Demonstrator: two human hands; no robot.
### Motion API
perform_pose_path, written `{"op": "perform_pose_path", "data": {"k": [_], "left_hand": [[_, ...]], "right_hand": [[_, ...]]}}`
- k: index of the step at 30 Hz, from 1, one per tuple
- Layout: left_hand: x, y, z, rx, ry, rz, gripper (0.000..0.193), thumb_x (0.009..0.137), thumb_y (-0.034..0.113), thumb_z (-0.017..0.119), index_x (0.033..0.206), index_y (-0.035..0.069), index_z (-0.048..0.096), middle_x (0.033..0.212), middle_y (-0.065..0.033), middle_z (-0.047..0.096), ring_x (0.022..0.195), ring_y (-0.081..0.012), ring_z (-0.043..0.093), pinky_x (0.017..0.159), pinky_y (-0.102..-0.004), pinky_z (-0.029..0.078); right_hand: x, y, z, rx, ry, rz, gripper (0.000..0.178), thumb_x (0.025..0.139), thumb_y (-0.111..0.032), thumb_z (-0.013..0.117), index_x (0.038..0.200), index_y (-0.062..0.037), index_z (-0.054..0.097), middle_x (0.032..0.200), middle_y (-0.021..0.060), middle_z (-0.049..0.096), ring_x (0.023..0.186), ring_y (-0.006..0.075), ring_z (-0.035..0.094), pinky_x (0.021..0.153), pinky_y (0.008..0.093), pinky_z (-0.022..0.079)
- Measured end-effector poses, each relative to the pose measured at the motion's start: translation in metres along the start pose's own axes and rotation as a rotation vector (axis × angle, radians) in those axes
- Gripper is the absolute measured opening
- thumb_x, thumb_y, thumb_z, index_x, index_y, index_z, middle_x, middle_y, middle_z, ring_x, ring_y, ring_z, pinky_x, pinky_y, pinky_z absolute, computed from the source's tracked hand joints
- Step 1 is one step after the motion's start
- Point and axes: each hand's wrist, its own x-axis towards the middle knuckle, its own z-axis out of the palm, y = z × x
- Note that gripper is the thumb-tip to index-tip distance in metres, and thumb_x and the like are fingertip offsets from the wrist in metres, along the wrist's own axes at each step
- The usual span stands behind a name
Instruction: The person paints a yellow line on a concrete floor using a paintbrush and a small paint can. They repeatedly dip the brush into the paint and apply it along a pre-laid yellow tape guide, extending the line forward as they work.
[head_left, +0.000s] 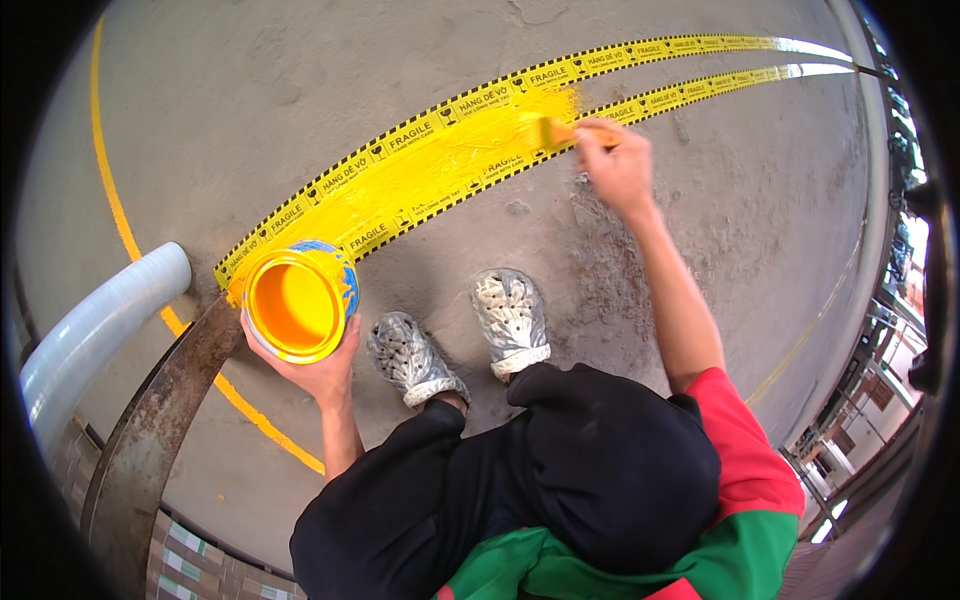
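Note:
My left hand (318, 372) is wrapped round a paint can (352, 285) whose inside and rim are coated in yellow; blue shows on its outer wall. Gripped in my right hand (617, 165) is a paintbrush (549, 133), its bristles on the floor at the right end of a wet yellow paint strip (400, 178). Two lines of yellow printed tape (480, 103) with black-dashed edges border that strip. Paint overlaps parts of the lower tape (650, 101). Beyond the brush, bare grey floor shows between the tapes.
My patterned clogs (510, 315) stand on the rough grey concrete floor (590, 290) just below the strip. At left are a roll wrapped in clear film (110, 320) and a rusty curved metal piece (165, 420). An older yellow line (115, 200) runs across the floor there.

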Motion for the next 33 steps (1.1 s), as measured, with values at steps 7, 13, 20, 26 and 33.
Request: {"op": "perform_pose_path", "data": {"k": [7,13,20,26,33], "left_hand": [[-0.004,-0.002,0.004,0.020,0.006,-0.009,0.114,0.057,0.009,0.090,0.152,0.003,0.026,0.150,-0.0145,0.037,0.141,-0.0300,0.039,0.121,-0.0461,0.027],[-0.004,-0.001,0.002,0.010,-0.020,0.004,0.115,0.057,0.009,0.090,0.152,0.003,0.026,0.151,-0.0145,0.037,0.141,-0.0300,0.039,0.121,-0.0462,0.027],[-0.003,-0.002,0.000,-0.003,-0.003,-0.012,0.115,0.057,0.008,0.090,0.153,0.003,0.026,0.151,-0.0147,0.037,0.141,-0.0299,0.039,0.121,-0.0463,0.026],[-0.005,-0.005,0.005,0.019,-0.019,-0.027,0.125,0.054,0.022,0.096,0.153,0.002,0.022,0.151,-0.0161,0.038,0.143,-0.0329,0.037,0.123,-0.0505,0.019],[-0.002,-0.002,0.001,0.034,-0.018,0.004,0.117,0.055,0.008,0.091,0.153,0.003,0.025,0.152,-0.0155,0.037,0.142,-0.0311,0.038,0.122,-0.0472,0.025]], "right_hand": [[0.007,-0.008,0.003,-0.469,0.028,-0.386,0.018,0.092,-0.010,0.061,0.104,-0.0001,0.071,0.095,0.0198,0.073,0.083,0.0310,0.072,0.069,0.0383,0.059],[-0.024,-0.021,0.045,0.397,-0.257,-0.126,0.021,0.090,-0.014,0.066,0.104,0.0004,0.073,0.076,0.0095,0.073,0.062,0.0153,0.068,0.056,0.0293,0.053],[0.023,-0.007,-0.006,-0.350,0.310,-0.287,0.018,0.091,-0.016,0.064,0.100,-0.0035,0.073,0.085,0.0167,0.074,0.071,0.0321,0.071,0.066,0.0405,0.056],[-0.027,-0.034,0.062,-0.002,-0.035,-0.543,0.021,0.092,-0.008,0.064,0.110,-0.0001,0.071,0.084,0.0146,0.074,0.067,0.0228,0.071,0.062,0.0331,0.058],[0.010,-0.005,0.014,0.127,0.112,0.133,0.022,0.093,-0.015,0.064,0.105,0.0017,0.072,0.077,0.0137,0.073,0.059,0.0156,0.069,0.053,0.0314,0.056]]}}
